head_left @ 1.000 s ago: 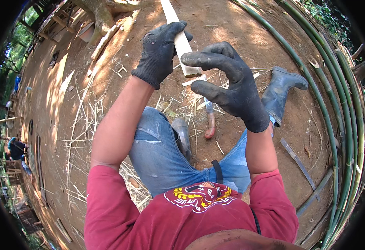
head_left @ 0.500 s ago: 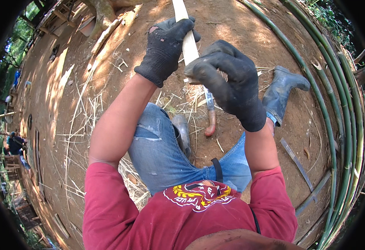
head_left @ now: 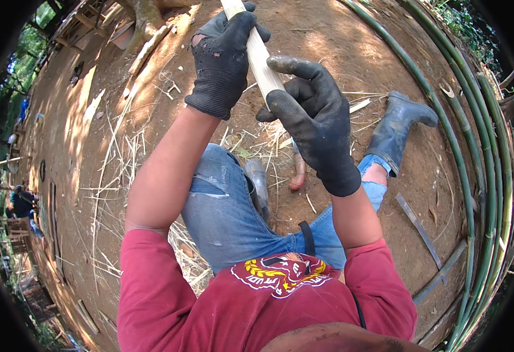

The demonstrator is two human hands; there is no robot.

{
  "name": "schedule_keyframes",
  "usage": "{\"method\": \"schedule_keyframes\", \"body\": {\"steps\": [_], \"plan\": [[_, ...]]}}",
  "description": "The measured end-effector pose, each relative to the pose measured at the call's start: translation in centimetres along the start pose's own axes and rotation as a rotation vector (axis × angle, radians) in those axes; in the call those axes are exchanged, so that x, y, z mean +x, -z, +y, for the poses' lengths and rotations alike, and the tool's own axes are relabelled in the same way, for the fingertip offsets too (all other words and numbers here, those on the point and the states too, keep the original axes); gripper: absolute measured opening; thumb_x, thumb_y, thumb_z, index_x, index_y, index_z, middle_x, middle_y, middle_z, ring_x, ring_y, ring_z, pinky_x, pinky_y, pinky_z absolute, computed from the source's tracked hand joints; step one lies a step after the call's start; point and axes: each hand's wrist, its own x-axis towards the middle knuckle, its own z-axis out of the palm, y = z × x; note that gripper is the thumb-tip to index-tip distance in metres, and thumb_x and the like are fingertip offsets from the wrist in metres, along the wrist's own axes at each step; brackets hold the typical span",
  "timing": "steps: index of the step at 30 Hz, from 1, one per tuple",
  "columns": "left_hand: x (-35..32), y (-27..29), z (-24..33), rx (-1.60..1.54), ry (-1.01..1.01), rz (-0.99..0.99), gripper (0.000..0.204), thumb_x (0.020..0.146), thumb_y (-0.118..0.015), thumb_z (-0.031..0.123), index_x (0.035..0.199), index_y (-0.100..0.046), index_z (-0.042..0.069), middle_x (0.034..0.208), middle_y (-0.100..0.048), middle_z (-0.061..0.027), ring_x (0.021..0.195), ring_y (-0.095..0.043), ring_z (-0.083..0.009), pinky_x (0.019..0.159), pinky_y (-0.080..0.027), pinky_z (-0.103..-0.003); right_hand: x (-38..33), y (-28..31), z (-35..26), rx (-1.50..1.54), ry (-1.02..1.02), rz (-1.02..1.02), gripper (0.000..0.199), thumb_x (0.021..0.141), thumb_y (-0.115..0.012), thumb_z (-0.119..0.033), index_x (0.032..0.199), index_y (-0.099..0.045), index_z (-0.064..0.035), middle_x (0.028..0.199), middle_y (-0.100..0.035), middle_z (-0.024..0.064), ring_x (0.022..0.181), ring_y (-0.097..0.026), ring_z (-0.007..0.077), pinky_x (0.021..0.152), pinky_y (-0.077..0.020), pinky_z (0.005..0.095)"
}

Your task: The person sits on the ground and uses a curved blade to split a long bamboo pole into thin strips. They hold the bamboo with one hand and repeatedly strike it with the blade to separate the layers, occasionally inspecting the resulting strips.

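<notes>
A pale bamboo strip [head_left: 263, 64] slants down in front of me, its top running out of the upper edge. My left hand [head_left: 224, 50], in a worn black glove, is closed around its upper part. At the lower end my right hand [head_left: 312, 117], gloved in black too, has the thumb on the strip and fingers behind it, while the index finger is raised along its right side. On the ground below lies a knife with a reddish-brown handle [head_left: 297, 175]; my right hand hides most of its blade.
Long green bamboo poles [head_left: 484, 146] curve along the right side. A flat metal blade [head_left: 419, 230] lies on the soil near them. Thin shavings [head_left: 139, 146] litter the ground. My rubber boot [head_left: 395, 138] is stretched out right. Another person [head_left: 21, 202] is far left.
The strip and my left hand have shifted slightly up and left. My right hand has turned and opened its index finger away, now covering more of the knife. My right knee and lower leg have moved slightly.
</notes>
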Motion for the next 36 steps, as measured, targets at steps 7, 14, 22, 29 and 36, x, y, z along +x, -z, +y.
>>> {"method": "schedule_keyframes", "body": {"steps": [7, 14, 22, 29, 36], "plan": [[-0.2, -0.6, 1.4, -0.356, -0.04, 0.004, 0.046, 0.098, -0.057, 0.027, 0.129, -0.05, -0.006, 0.074, -0.058, -0.001, 0.061, -0.051, -0.0056, 0.054, -0.041, -0.019, 0.5, 0.5, 1.5, -0.427, 0.48, -0.167, 0.08, 0.07, -0.087, -0.015, 0.137, -0.045, -0.0026, 0.133, -0.056, 0.0131, 0.103, -0.066, 0.0189, 0.086, -0.0562, 0.0312], [0.2, -0.4, 1.0, -0.286, -0.11, -0.011, 0.046, 0.099, -0.057, 0.028, 0.127, -0.051, -0.008, 0.072, -0.058, -0.0005, 0.059, -0.05, -0.0052, 0.054, -0.04, -0.019, -0.3, 1.3, 1.8, -0.427, 0.528, -0.021, 0.064, 0.068, -0.087, -0.022, 0.124, -0.059, -0.0103, 0.123, -0.065, 0.0072, 0.107, -0.066, 0.0218, 0.087, -0.0544, 0.0346], [-0.1, -0.7, 1.9, -0.26, -0.079, 0.023, 0.047, 0.099, -0.057, 0.031, 0.125, -0.052, -0.009, 0.072, -0.058, -0.0005, 0.06, -0.051, -0.005, 0.055, -0.041, -0.019, -0.2, 2.8, 0.4, -0.374, 0.624, 0.1, 0.028, 0.079, -0.079, -0.012, 0.104, -0.067, -0.0069, 0.097, -0.072, 0.0048, 0.09, -0.069, 0.0192, 0.08, -0.0561, 0.0341], [0.1, -0.3, 1.7, -0.213, -0.129, 0.058, 0.048, 0.098, -0.058, 0.033, 0.125, -0.053, -0.007, 0.072, -0.058, -0.0004, 0.06, -0.05, -0.0049, 0.054, -0.04, -0.019, -0.6, 3.3, 1.7, -0.347, 0.611, 0.175, 0.066, 0.066, -0.09, -0.036, 0.115, -0.06, -0.003, 0.112, -0.066, 0.0109, 0.099, -0.067, 0.0194, 0.088, -0.0539, 0.0334], [0.3, 0.0, 0.7, -0.254, -0.225, 0.059, 0.044, 0.098, -0.057, 0.028, 0.126, -0.052, -0.007, 0.071, -0.059, -0.0011, 0.06, -0.05, -0.0054, 0.054, -0.039, -0.019, -1.1, 1.2, -0.3, -0.582, 0.193, -0.072, 0.039, 0.068, -0.088, -0.03, 0.093, -0.073, -0.0043, 0.086, -0.071, 0.0076, 0.08, -0.069, 0.0171, 0.071, -0.0537, 0.0304]]}}
